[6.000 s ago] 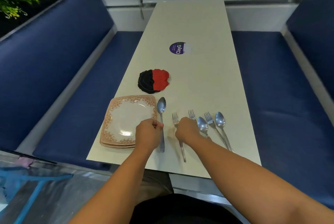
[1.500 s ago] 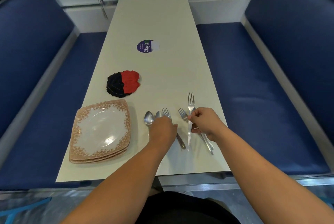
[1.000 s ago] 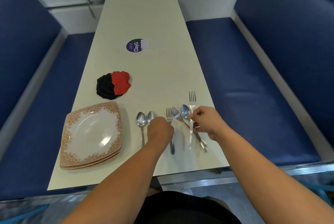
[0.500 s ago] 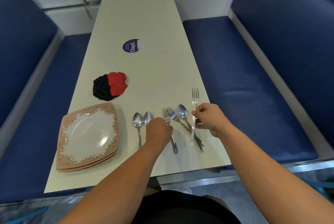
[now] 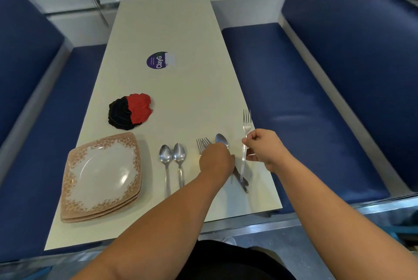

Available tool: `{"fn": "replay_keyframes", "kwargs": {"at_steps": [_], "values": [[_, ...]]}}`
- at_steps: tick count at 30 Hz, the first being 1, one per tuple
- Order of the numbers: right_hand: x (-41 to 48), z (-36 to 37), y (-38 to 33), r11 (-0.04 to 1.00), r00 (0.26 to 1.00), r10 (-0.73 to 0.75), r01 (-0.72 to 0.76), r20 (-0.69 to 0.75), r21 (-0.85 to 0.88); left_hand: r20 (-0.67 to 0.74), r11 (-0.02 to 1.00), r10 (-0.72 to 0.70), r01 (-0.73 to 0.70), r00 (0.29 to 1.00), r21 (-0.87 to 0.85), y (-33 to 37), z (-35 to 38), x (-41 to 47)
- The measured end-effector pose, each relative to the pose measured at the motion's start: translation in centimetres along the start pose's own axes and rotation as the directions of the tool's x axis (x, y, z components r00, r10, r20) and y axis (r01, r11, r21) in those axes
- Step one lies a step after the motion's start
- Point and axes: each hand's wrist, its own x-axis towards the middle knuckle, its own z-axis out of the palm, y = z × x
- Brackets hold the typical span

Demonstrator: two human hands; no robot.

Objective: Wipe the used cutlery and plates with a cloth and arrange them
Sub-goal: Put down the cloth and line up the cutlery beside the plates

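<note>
Near the table's right edge, right hand (image 5: pixel 264 148) pinches fork (image 5: pixel 245 135), tines away.

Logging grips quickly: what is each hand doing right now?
Left hand: closed over the forks, grip hidden.
Right hand: pinching a fork.

Fork (image 5: pixel 246 126) in right hand (image 5: pixel 264 148), above table (image 5: pixel 181 31)

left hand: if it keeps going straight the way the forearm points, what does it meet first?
Most likely the third spoon, whose bowl shows just past the left hand; the two forks lie barely left of that line. The knuckles hide the contact, so it may already touch them.
</note>
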Motion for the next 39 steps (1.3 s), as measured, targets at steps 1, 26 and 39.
{"fn": "replay_keyframes", "kwargs": {"at_steps": [1,26,39], "values": [[0.0,-0.1,0.0,1.0,1.0,-0.002,0.002,-0.004,-0.004,0.012,1.0,-0.017,0.017,1.0,-0.002,0.0,0.1,0.1],[0.1,3.5,-0.7,0.999,0.996,0.02,-0.018,0.085,-0.028,0.033,0.921,-0.196,0.195,0.98,-0.336,-9.2,-3.5,-1.0],[-0.6,6.0,-1.0,1.0,0.992,0.007,-0.003,0.127,-0.027,0.032,0.945,-0.278,0.279,0.96,-0.171,-10.8,-2.7,-1.5]]}}
